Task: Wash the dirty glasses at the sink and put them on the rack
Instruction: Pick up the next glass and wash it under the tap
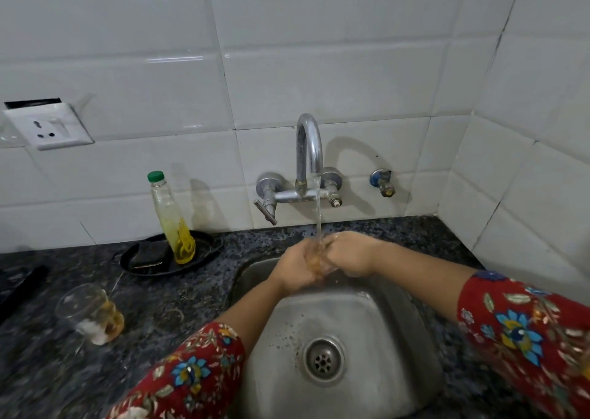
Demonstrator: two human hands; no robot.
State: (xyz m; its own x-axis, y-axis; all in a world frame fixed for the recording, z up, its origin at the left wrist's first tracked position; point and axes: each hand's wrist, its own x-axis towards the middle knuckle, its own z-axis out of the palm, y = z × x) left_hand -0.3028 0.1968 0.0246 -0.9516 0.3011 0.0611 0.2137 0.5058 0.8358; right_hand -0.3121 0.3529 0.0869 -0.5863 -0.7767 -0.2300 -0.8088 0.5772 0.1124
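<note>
Hands [298,267] [351,254] grip glass [321,263], seemingly, under tap [309,144] stream.

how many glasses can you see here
2. One glass is held by the left hand and right hand under the running tap over the sink. The other glass, with brownish dregs, sits on the counter left of it. More may be out of view.

Red floral sleeves [523,326], blue flowers
</note>
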